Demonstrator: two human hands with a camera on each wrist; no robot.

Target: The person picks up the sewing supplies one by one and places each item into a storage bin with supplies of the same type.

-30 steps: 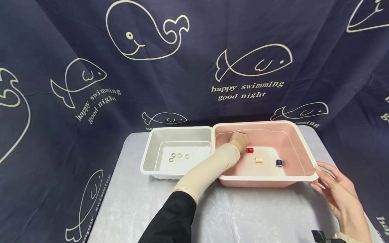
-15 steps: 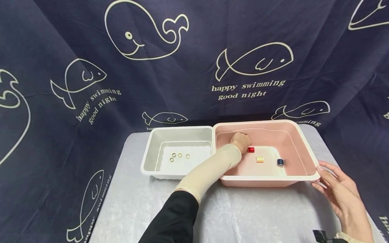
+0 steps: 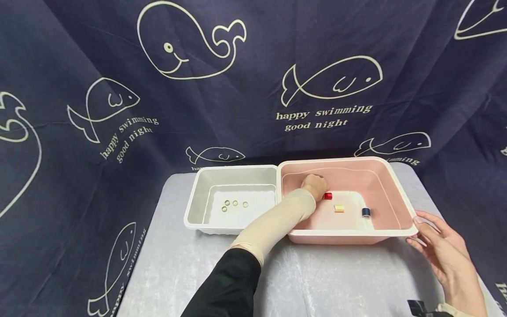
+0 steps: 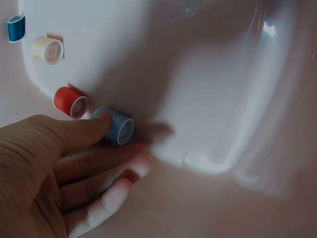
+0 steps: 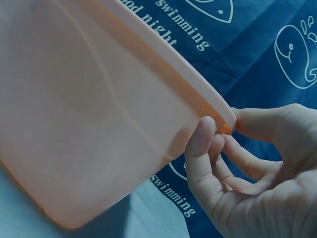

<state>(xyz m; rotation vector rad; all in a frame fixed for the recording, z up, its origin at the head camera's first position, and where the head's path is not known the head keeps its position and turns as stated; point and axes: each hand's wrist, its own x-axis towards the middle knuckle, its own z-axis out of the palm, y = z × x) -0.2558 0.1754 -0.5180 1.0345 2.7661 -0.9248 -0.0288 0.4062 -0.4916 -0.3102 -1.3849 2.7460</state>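
Observation:
My left hand (image 3: 314,186) reaches down into the pink plastic bin (image 3: 348,237), at its left part. In the left wrist view it pinches a light blue thread spool (image 4: 119,126) between thumb and fingers, close to the bin's floor. That spool is hidden in the head view. Right beside the hand lies a red thread spool (image 3: 328,196), then a pale yellow spool (image 3: 339,208) and a dark blue spool (image 3: 366,213) farther right. My right hand (image 3: 445,253) holds the bin's front right rim corner, thumb and fingers on either side of it (image 5: 230,121).
A white plastic bin (image 3: 191,207) stands against the pink one on the left, with several small pale rings (image 3: 235,203) on its floor. Both bins rest on a grey table (image 3: 166,273). Dark blue curtains (image 3: 253,97) with whale and fish prints hang behind and at both sides.

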